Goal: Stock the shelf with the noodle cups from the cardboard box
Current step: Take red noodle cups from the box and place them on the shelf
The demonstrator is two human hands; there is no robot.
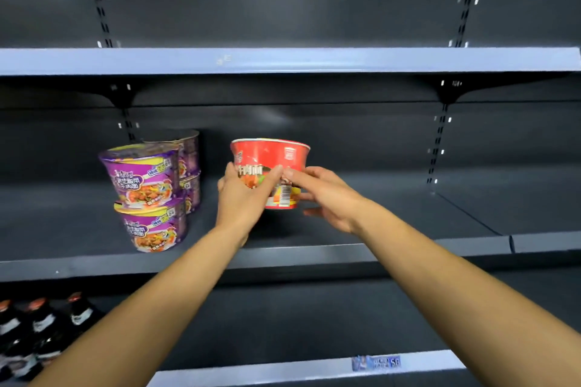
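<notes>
A red noodle cup (273, 155) stands upright on the middle shelf (314, 253), near its centre. My left hand (242, 195) wraps around the cup's left and front side, fingers curled on it. From the right, my right hand (323, 195) touches the cup with its fingertips at the front and lower right side. To the left stand purple noodle cups: a front stack of two (146, 195) and a second stack (188, 166) behind it. The cardboard box is out of view.
The upper shelf (283, 60) hangs close above the cups. The middle shelf runs bare to the right of the red cup, up to a seam (511, 243). Dark bottles (37, 330) stand on the bottom shelf at lower left. A price tag (375, 363) sits on the bottom rail.
</notes>
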